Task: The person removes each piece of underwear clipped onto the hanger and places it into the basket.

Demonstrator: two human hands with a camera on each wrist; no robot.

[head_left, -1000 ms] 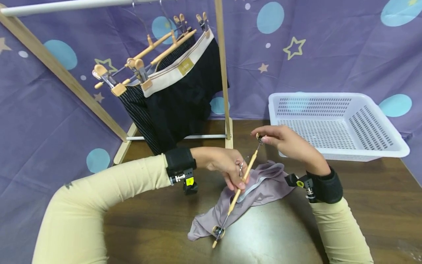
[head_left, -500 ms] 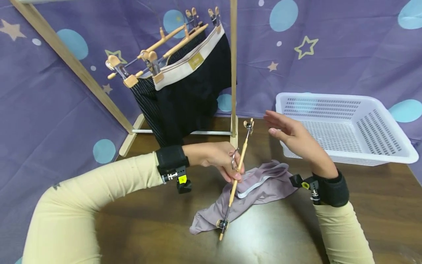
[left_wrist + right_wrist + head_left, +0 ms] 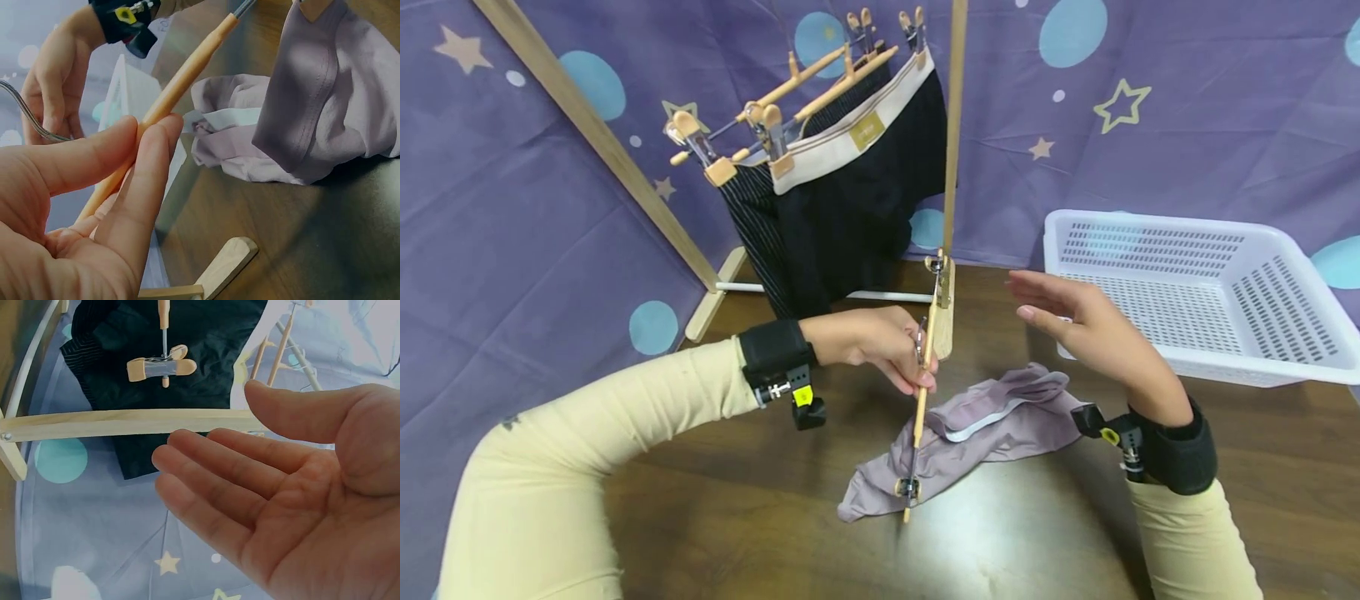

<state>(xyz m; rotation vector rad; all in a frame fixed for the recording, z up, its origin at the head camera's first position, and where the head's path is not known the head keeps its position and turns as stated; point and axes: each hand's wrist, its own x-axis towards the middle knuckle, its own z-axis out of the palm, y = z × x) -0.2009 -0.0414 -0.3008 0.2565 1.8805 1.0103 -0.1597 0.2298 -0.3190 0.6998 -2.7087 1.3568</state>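
Left hand [image 3: 880, 346] pinches wooden clip hanger [image 3: 921, 392], near clip on mauve shorts [image 3: 977, 425]; right hand [image 3: 1075, 329] released, fingers straight, just right of hanger

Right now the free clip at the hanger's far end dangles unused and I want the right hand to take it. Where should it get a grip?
On the upper clip, from its right side: the right hand hovers open just beside it, while the left hand pinches the wooden hanger mid-bar and the lower clip bites the mauve garment.
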